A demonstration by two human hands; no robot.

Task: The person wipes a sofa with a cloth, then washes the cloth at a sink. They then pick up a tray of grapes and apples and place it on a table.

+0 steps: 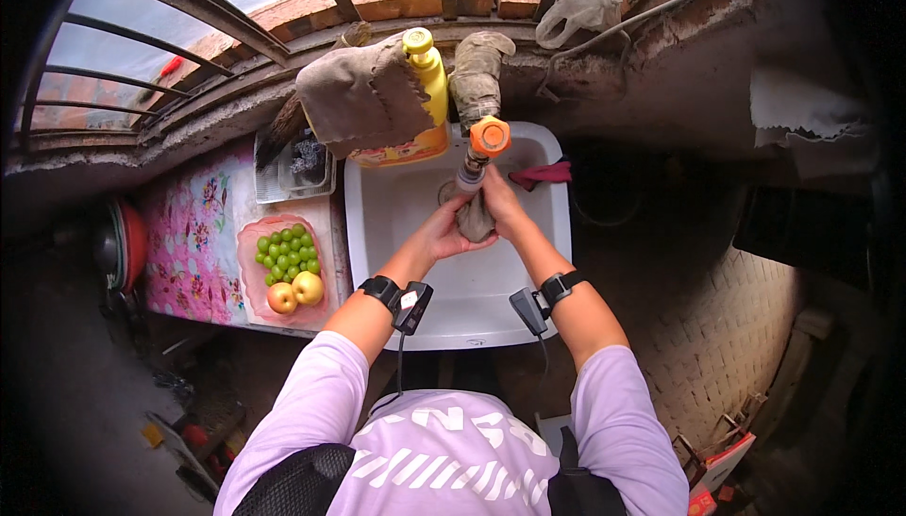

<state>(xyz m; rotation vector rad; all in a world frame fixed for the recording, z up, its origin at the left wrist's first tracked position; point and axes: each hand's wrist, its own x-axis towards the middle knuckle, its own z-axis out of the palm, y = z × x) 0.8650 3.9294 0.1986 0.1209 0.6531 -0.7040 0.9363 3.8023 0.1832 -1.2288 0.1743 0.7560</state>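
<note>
Both hands are together over a white ceramic sink, just under the spout of a tap with an orange handle. A grey-brown cloth is bunched between them. My left hand cups the cloth from the left, its fingers beneath it. My right hand holds the cloth's right side, and its fingertips are partly hidden by the tap. Whether water is running cannot be told. Behind the tap, rag-like wrapping covers the pipe. A dark red cloth hangs over the sink's right rim.
A yellow pump bottle with a brown cloth draped on it stands at the sink's back left. On the left counter are a pink tray with green grapes and two apples, and a clear plastic container. Window bars rise behind.
</note>
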